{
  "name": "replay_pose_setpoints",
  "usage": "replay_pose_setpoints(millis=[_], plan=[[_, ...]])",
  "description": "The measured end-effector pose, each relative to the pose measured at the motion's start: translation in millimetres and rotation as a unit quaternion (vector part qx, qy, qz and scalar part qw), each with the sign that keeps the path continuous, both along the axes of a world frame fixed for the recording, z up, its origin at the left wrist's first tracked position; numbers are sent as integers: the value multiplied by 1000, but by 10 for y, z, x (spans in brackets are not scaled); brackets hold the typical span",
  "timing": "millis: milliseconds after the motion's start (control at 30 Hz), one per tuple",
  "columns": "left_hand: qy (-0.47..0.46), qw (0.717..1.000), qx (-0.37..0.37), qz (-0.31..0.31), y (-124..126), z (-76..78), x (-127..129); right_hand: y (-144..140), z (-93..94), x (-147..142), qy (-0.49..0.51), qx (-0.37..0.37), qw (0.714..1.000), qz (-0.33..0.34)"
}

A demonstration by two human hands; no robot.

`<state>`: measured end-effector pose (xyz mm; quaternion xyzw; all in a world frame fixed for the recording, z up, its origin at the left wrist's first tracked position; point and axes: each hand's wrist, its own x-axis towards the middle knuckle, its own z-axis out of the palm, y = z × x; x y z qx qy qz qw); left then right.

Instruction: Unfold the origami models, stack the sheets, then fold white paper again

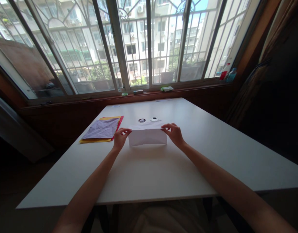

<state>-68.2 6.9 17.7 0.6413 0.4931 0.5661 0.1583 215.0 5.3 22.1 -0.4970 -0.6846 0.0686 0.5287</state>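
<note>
White paper, folded into a strip, is lying at the middle of the tabletop. The left hand is pinching the paper's far left corner with its fingers, and the right hand is pinching the far right corner the same way. Two small round googly eyes are sitting just beyond the paper. A stack of coloured sheets is lying to the left.
</note>
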Motion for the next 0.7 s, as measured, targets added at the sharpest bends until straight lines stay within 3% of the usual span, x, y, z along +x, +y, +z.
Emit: replay_pose_setpoints(millis=[133,267,367,533,700], plan=[[-10,1000,8,10,-27,19,18,-51,31,-36,37,-18,999,10],[-82,995,-37,-51,-33,11,63,-50,9,-65,126,-16,990,64],[-120,988,-62,-78,-34,-3,91,-34,-8,-65,157,-14,985,69],[-156,977,-114,-86,-47,-20,95,31,-47,-55,194,-25,978,66],[-214,967,-106,-90,-21,-49,62,103,-110,-54,219,-64,966,125]])
